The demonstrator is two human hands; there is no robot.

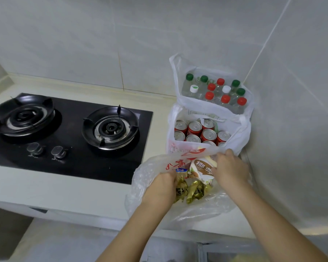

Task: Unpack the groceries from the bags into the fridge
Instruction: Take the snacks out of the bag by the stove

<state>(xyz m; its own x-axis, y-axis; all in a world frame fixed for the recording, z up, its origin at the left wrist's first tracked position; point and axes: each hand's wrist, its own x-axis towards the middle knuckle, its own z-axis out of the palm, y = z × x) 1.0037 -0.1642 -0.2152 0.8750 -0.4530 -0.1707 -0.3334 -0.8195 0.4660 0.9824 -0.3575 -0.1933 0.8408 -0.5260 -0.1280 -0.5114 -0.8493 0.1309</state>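
Three thin plastic bags stand in a row on the white counter against the right wall. The far bag [180,99] holds several clear bottles [209,95] with red, green and white caps. The middle bag [242,135] holds several red cans [208,134]. Both my hands are inside the nearest bag [146,174]. My left hand [164,184] grips gold-wrapped packets [196,191] at the bag's left side. My right hand [230,168] holds the edge of a white and brown packet [202,168] with printed characters.
A black two-burner gas hob [68,137] with two knobs [46,150] takes up the counter to the left of the bags. Tiled walls close the back and right side. The counter's front edge [65,210] runs below the hob, with floor beneath.
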